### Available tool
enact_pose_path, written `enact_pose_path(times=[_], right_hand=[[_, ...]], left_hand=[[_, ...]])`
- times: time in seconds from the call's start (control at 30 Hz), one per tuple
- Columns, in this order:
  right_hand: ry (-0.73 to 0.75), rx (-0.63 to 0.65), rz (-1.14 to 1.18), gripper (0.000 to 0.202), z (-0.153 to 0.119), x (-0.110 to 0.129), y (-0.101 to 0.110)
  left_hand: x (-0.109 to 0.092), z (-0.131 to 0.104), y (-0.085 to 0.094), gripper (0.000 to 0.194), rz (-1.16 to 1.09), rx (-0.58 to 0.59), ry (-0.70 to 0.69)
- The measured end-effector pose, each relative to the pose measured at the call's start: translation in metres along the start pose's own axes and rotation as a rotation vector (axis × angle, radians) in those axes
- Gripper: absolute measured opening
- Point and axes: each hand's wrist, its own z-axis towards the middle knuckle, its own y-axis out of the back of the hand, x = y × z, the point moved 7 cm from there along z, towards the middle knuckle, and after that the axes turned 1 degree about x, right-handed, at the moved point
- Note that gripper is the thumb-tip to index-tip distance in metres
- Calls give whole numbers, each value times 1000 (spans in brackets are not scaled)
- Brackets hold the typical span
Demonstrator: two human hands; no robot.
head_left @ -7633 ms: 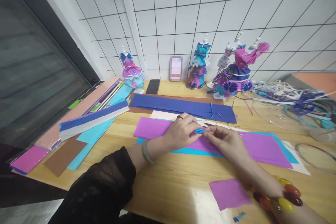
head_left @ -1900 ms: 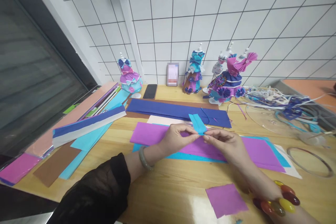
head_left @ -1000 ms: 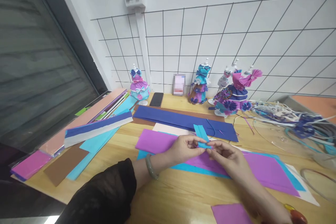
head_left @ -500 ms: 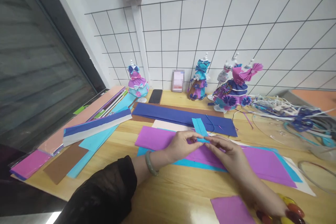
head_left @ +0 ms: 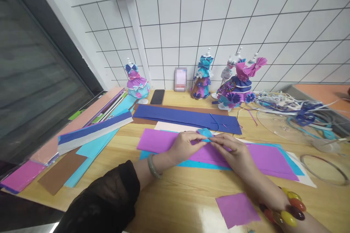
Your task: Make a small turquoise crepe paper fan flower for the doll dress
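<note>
A small light-blue piece of paper [head_left: 205, 133] is pinched between the fingertips of both hands. My left hand [head_left: 188, 145] grips its left side, and my right hand [head_left: 229, 148] grips its lower right. Both hands are over a long purple sheet [head_left: 155, 140], which lies on a blue sheet [head_left: 191, 164]. Just behind the hands rests a dark-blue folded strip [head_left: 186, 118] with a thin blue cord on it. A purple square [head_left: 237, 210] lies nearer the front, below my right forearm.
Small dress forms [head_left: 136, 82] stand along the wall, with a phone [head_left: 158, 97] among them. Paper strips [head_left: 95, 131] cover the left side of the table [head_left: 161, 196]. Tangled cords [head_left: 306, 116] lie at the right, near a ring [head_left: 324, 169].
The light-blue piece, which stuck up as a longer strip, now looks shorter and bunched at the fingertips. The whole view has shifted slightly, and more of the purple square shows.
</note>
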Motion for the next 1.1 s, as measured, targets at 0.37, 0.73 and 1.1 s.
enact_pose_path(times=[0.37,0.73,1.1], right_hand=[[-160,17,20,19,-2,-8,-4],[-243,36,145,20,-3,-13,-7],[-390,19,413,28,-6,-23,-13]], left_hand=[[-8,-1,1,13,107,-16,-126],[4,-2,-6,23,-58,55,61],[0,-1,-1,16,-34,24,31]])
